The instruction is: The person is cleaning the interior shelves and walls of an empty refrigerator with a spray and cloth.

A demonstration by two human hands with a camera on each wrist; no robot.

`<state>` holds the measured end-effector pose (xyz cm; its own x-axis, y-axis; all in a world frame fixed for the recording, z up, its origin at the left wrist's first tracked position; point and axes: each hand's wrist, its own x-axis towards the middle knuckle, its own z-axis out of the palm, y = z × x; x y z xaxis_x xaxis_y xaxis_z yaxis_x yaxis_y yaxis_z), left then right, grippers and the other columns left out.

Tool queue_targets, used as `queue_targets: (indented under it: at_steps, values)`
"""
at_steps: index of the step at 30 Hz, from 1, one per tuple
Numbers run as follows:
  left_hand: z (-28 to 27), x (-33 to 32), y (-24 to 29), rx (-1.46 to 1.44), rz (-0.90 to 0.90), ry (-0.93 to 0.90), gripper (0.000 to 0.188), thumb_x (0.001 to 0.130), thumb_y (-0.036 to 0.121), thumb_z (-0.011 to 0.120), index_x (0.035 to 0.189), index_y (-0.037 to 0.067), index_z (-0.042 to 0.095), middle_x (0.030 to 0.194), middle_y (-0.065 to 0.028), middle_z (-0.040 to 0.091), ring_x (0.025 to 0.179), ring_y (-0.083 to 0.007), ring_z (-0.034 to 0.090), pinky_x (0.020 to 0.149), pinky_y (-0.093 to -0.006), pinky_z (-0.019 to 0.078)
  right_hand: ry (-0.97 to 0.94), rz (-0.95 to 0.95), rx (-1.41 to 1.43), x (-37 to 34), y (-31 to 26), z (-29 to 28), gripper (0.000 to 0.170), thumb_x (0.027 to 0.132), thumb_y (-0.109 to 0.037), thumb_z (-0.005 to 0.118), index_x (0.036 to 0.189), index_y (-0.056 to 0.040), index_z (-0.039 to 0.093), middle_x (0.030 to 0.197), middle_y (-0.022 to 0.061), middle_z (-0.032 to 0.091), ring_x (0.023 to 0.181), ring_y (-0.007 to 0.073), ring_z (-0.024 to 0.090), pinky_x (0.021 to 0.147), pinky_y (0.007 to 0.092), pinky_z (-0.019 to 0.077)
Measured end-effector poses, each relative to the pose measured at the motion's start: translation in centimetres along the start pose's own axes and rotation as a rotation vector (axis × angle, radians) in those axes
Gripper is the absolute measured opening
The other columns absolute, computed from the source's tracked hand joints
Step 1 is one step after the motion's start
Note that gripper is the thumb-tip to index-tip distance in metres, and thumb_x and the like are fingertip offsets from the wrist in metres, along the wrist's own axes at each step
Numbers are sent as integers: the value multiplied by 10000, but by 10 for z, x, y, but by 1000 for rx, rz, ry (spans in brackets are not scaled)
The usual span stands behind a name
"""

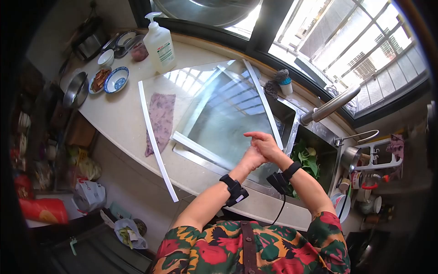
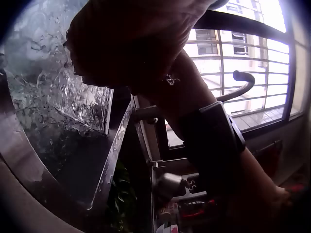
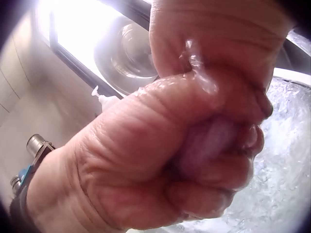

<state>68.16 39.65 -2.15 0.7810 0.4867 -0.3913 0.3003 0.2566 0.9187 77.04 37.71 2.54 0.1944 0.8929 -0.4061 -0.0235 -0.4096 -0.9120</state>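
Both bare hands meet over the sink. My left hand (image 3: 160, 150) is wet, its fingers curled tightly around part of the right hand (image 1: 267, 145); a pinkish bit shows inside the curl in the right wrist view. The right hand comes in from above, with its index finger stretched out to the left in the head view. A clear strand of liquid clings where the two hands meet. Beneath them, a large clear glass panel (image 1: 205, 86) with white edge strips spans the counter and sink basin. Rippling water (image 2: 36, 104) shows below the hands in the left wrist view.
Left of the hands, a purple patterned cloth (image 1: 160, 116) lies under the glass. A pump bottle (image 1: 159, 45), bowls (image 1: 117, 80) and a metal pan (image 1: 76, 90) stand on the counter. Green leaves (image 1: 303, 160) fill the second basin, beside the faucet (image 1: 331, 106).
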Motion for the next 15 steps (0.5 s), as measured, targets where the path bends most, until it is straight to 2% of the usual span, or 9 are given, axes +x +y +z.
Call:
queue_targets:
  at_steps: [3, 5, 6, 8, 11, 12, 15]
  values:
    - [5, 1, -2, 505, 72, 212, 227, 728, 252, 609, 859, 67, 596, 732, -153, 642, 712, -307, 637, 603, -396, 497, 68, -105, -102, 4, 10, 2, 361, 745, 46, 396, 1010, -26, 630, 640, -13, 477, 566, 64, 433, 508, 224, 362]
    - [8, -8, 10, 473, -5, 258, 260, 747, 282, 569, 875, 58, 599, 786, -190, 634, 760, -336, 625, 649, -426, 488, 165, -107, -216, 5, 8, 1, 279, 752, 23, 396, 885, -15, 638, 601, -5, 475, 556, 78, 427, 499, 251, 360]
    - [8, -14, 14, 441, -84, 294, 301, 766, 312, 529, 891, 49, 602, 840, -227, 626, 808, -366, 612, 695, -457, 480, 157, -109, -213, 7, 13, 2, 279, 752, 23, 396, 885, -15, 638, 601, -5, 475, 556, 78, 427, 499, 251, 360]
    - [13, -17, 21, 475, -69, 318, 290, 770, 305, 525, 888, 51, 602, 821, -213, 631, 795, -363, 615, 687, -453, 483, 225, -104, -226, 9, 15, -4, 206, 766, -16, 391, 747, -10, 596, 568, 31, 489, 576, 109, 458, 525, 275, 385]
    - [22, -17, 14, 537, -37, 374, 275, 776, 299, 520, 875, 56, 601, 789, -193, 637, 772, -361, 618, 674, -453, 486, 254, -190, -283, 13, 32, -9, 177, 768, -4, 384, 672, -21, 532, 581, 1, 484, 555, 82, 435, 489, 250, 356]
    - [22, -18, 12, 564, -16, 411, 271, 777, 302, 519, 866, 59, 600, 776, -187, 637, 762, -362, 617, 669, -456, 485, 250, -247, -327, 13, 30, -8, 179, 767, -16, 384, 672, -28, 536, 581, 8, 484, 558, 90, 442, 495, 259, 362]
    - [27, -17, 1, 613, 15, 433, 268, 779, 310, 518, 853, 63, 591, 758, -181, 636, 747, -361, 616, 653, -461, 484, 235, -258, -362, 10, 32, -9, 178, 754, -8, 380, 662, -23, 531, 582, 12, 487, 561, 92, 439, 499, 261, 363]
